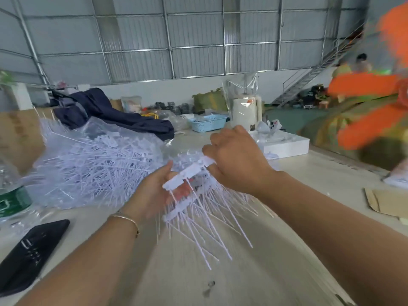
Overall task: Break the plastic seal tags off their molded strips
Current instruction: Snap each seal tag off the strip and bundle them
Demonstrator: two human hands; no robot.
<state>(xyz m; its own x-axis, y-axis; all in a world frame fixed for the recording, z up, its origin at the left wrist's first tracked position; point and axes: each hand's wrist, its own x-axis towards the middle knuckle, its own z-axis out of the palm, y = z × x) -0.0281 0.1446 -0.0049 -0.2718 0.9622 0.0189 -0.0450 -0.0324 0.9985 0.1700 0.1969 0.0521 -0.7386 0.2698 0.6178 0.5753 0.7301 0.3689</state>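
Observation:
I hold a white molded strip of seal tags (pixel 189 173) above the table between both hands. My left hand (pixel 154 191) cups its lower end from below, palm up. From above, my right hand (pixel 236 160) grips the upper end with its fingers curled around it. Several long thin white tails (pixel 212 226) hang from the strip and from a second strip (pixel 181 208) under it, fanning down toward me. A big heap of loose white seal tags (pixel 97 164) lies on clear plastic to the left.
A black phone (pixel 31 252) lies at the near left, beside a plastic bottle (pixel 11 191). A white box (pixel 284 144), a blue basket (pixel 207 122) and dark cloth (pixel 114 115) sit farther back. A person in an orange and green sleeve (pixel 371 120) is at the right. Cardboard (pixel 386 202) lies right.

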